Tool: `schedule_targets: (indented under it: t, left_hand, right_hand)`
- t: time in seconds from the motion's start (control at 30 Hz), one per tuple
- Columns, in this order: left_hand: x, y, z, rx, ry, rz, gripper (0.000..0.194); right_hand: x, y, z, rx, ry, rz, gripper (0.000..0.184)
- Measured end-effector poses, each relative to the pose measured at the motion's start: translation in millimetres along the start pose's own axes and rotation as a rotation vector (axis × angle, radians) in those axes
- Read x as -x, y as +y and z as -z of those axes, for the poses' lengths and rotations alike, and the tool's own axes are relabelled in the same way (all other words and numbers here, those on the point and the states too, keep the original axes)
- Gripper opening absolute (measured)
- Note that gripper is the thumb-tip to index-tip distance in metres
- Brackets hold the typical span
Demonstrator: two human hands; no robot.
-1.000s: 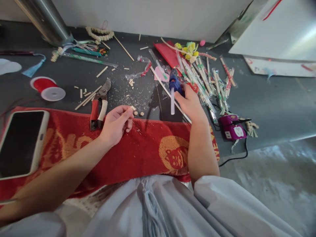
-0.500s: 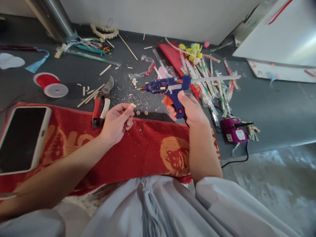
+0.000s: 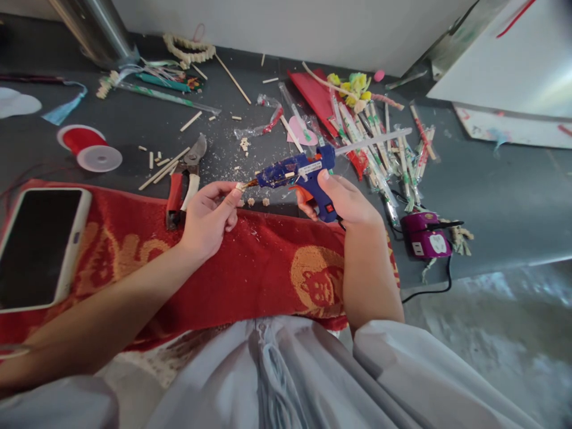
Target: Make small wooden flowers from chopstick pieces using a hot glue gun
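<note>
The glue gun [image 3: 297,170] is deep blue — orange at its trigger. The towel [image 3: 263,268] is red with golden-orange figures; the spool [image 3: 84,140] shows red between white ends — the bench [image 3: 473,179] dark grey.

glossy blue plastic glue gun [image 3: 297,168]

1. The garment [image 3: 295,375] was pale grey-blue, loose and softly creased, with gathered folds down its middle.
2. The right sleeve [image 3: 402,351] was wide, plain and the same colour, ending near the elbow.
3. The left sleeve [image 3: 58,405] matched it.
4. The left hand [image 3: 205,223] and right hand [image 3: 344,199] were bare.
</note>
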State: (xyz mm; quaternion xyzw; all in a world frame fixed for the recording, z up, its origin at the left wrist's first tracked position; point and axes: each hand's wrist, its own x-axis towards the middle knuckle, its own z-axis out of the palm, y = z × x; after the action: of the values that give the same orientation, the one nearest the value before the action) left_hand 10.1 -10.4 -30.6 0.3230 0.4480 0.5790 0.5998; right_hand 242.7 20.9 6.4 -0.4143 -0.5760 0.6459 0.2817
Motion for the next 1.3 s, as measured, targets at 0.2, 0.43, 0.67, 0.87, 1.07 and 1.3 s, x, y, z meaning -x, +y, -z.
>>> schedule_targets:
  t: [0.2, 0.43, 0.67, 0.87, 1.07, 1.3]
  left_hand:
    - [0.6, -3.1, 3.3, -0.059, -0.006, -0.028, 0.023]
    - [0.0, -7.5, 6.9, -0.101, -0.009, -0.058, 0.027]
    - [0.1, -6.7, 6.3, -0.100, -0.001, -0.060, 0.024]
    - [0.7, -6.4, 6.7, -0.112, -0.005, -0.048, 0.020]
    - [-1.3, -9.3, 8.5, -0.106, 0.000, -0.056, 0.030]
    - [-1.6, -9.1, 7.8, -0.129, -0.004, -0.079, 0.031]
  right_hand:
    - [0.9, -1.5, -1.2, 0.022, -0.003, 0.007, 0.057]
    - [1.6, -1.7, 1.0, 0.042, -0.036, 0.021, 0.056]
    - [1.6, -0.8, 1.9, 0.038, -0.035, 0.022, 0.056]
    - [1.9, -2.1, 0.1, 0.009, -0.014, 0.004, 0.055]
    - [2.0, -2.6, 0.0, -0.001, -0.012, -0.010, 0.056]
    - [0.9, -1.9, 0.4, 0.011, -0.034, -0.016, 0.059]
